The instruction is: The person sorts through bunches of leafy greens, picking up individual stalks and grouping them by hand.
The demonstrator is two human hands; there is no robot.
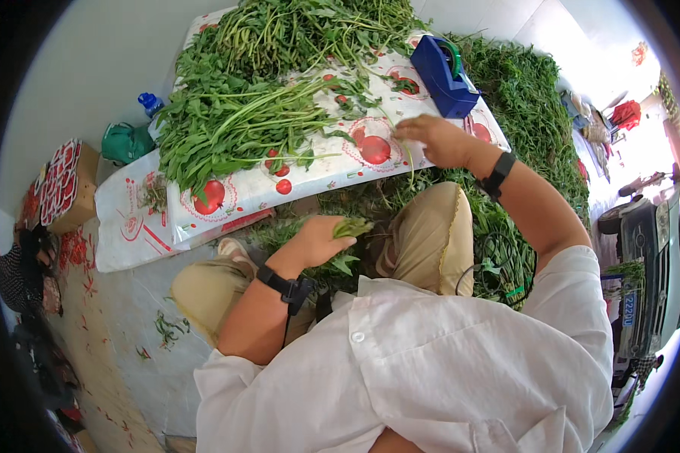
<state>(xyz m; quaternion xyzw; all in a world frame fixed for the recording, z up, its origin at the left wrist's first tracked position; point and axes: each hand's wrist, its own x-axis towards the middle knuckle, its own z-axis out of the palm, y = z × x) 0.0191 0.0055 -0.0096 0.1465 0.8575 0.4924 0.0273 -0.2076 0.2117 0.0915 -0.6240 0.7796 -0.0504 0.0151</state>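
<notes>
My left hand (pixel 318 240) is closed round a small bunch of leafy green stems (pixel 352 227), held low between my knees with the cut ends at the thumb side. Over the near right edge of the table, my right hand (pixel 430 137) has its fingertips on a single thin green stem (pixel 410 161) that hangs past the edge. Loose leafy stems (pixel 249 124) lie in a heap on the fruit-print tablecloth (pixel 323 170), and a larger green pile (pixel 306 34) sits behind them. A blue tape dispenser (pixel 443 79) with green tape stands beyond my right hand.
A tall heap of greens (pixel 527 102) runs along the table's right side. Bundled stems (pixel 504 266) lie by my right knee. A cardboard box (pixel 79 195) with red-and-white packs, a green bag (pixel 127 142) and a blue-capped bottle (pixel 150 103) are left. A vehicle (pixel 646 260) stands far right.
</notes>
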